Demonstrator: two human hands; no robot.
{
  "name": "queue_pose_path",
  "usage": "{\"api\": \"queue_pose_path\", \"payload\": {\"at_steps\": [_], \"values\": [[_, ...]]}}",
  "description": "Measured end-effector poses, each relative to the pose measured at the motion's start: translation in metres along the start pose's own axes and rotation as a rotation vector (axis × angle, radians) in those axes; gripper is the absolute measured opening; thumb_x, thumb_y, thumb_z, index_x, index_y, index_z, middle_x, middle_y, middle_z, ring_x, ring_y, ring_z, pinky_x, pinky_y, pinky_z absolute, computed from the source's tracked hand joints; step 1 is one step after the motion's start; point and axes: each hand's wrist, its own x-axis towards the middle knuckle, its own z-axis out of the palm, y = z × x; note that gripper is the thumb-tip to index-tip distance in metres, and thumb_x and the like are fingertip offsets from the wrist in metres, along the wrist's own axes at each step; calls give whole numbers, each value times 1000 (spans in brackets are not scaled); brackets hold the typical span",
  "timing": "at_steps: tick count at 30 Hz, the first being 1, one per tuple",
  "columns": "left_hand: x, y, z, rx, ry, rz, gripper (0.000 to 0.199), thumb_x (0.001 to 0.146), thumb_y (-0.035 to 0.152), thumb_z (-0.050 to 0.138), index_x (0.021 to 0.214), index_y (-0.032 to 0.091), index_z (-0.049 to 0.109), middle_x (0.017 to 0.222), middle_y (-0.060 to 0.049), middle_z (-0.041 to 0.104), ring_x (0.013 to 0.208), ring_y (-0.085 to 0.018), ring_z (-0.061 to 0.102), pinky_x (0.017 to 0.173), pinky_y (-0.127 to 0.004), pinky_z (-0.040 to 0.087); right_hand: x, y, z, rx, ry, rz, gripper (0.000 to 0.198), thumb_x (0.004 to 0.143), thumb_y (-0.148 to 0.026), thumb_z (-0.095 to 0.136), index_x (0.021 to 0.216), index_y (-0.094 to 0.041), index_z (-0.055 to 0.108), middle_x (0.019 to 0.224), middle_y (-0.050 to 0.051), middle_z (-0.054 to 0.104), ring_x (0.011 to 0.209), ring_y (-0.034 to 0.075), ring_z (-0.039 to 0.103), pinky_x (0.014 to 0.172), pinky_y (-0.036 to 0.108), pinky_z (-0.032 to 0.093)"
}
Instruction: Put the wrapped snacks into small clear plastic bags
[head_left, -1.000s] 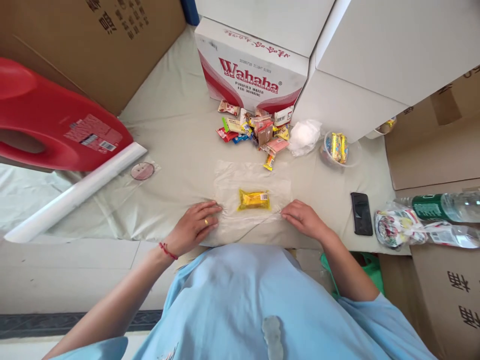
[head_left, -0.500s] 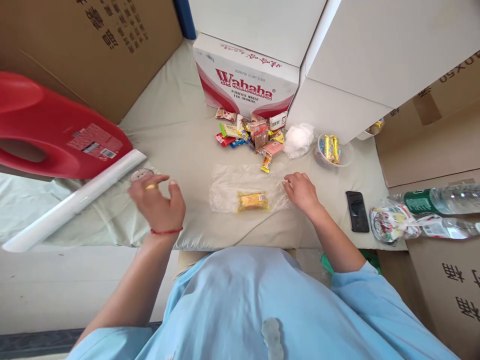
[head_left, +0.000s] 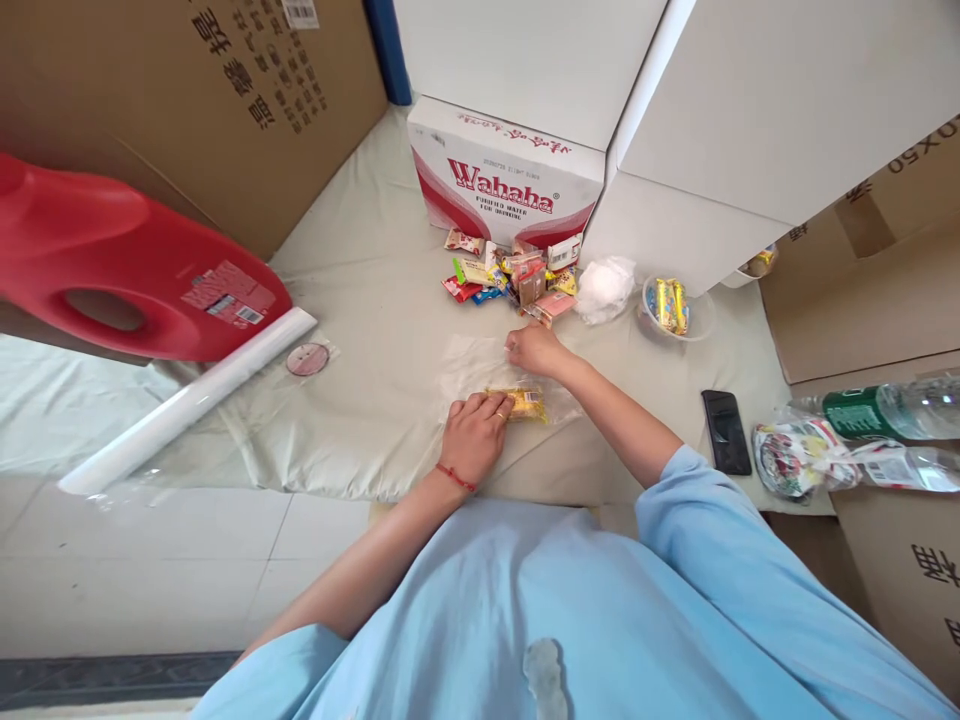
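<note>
A sheet of clear plastic film (head_left: 469, 358) lies crinkled on the cloth-covered surface in front of me. On it rests a yellow snack packet (head_left: 531, 404). My left hand (head_left: 474, 438) lies flat with fingers stretched, its fingertips over the packet's left end. My right hand (head_left: 538, 350) reaches across the film, thumb and fingers closed in a pinch at the film's far part. Just beyond the right hand is a heap of small wrapped snacks (head_left: 531, 283); part of its near edge is hidden by that hand.
A white roll (head_left: 195, 398) and a red jug (head_left: 157, 270) lie at left, near a round pinkish disc (head_left: 307, 359). At right are a plastic bowl (head_left: 697, 318) with yellow packets, a crumpled white bag (head_left: 604, 288), a phone (head_left: 726, 432) and bottles (head_left: 919, 408). A Wahaha box (head_left: 510, 185) stands behind.
My left hand has come right, from beside the disc onto the yellow packet. My right hand has moved left and away from me, from the film's right edge to its far part, and closed.
</note>
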Motion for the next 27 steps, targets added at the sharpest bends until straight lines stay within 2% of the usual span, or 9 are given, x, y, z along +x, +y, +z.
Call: {"api": "queue_pose_path", "payload": {"at_steps": [3,7,11,15,17,19,22,25,27], "values": [[-4,1,-1,43,10,4,36,104,23,48,133,26,70,139,-6,72,110,-28,63,84,-46,44,-20,1,-8,81,19,-112,23,99,-22,60,112,-15,77,96,9,75,97,23,62,90,31,43],[-5,-2,5,-3,24,-7,32,103,21,48,124,25,73,127,-9,76,102,-27,64,81,-45,46,-72,-10,-4,40,54,-297,27,103,-22,54,116,-20,77,99,9,68,91,22,55,84,30,38],[-8,-19,11,-201,11,-20,29,100,20,48,98,21,77,98,-11,77,96,-26,67,85,-43,53,-113,-20,26,-1,-26,-266,37,107,-24,46,138,-32,65,111,6,63,84,19,50,68,28,32],[-21,-38,4,-492,11,-18,35,94,20,46,107,25,78,109,-7,78,108,-23,70,98,-41,57,-124,-25,54,7,7,-244,43,108,-22,46,146,-39,57,116,5,62,94,21,54,70,28,36],[-28,-48,-4,-631,78,-128,31,92,25,48,101,25,78,109,-6,78,112,-24,71,103,-42,56,-124,-28,61,-6,38,-243,43,108,-23,45,147,-39,57,114,6,62,96,22,55,74,29,39],[-27,-59,-12,-701,238,-346,27,92,30,49,95,23,75,106,-6,78,108,-23,72,101,-41,57,-123,-32,63,-40,55,-243,45,108,-21,45,148,-38,57,114,8,62,96,23,56,75,31,41],[-8,-76,-18,-625,466,-660,36,98,37,41,110,20,70,115,-9,75,108,-21,69,99,-39,55,-123,-39,63,-101,68,-251,48,106,-17,45,148,-37,58,115,9,62,98,24,56,75,33,42],[21,-85,-16,-469,380,-736,49,103,49,34,122,18,66,128,-15,70,124,-25,62,112,-45,47,-123,-45,61,-120,81,-249,48,105,-16,45,146,-35,60,116,10,62,100,26,56,75,35,43],[33,-82,-14,-406,231,-688,53,94,59,51,119,15,68,129,-18,69,131,-32,58,117,-51,42,-124,-48,60,-118,89,-240,45,105,-16,46,143,-35,62,116,11,61,101,27,55,76,36,44]]}}
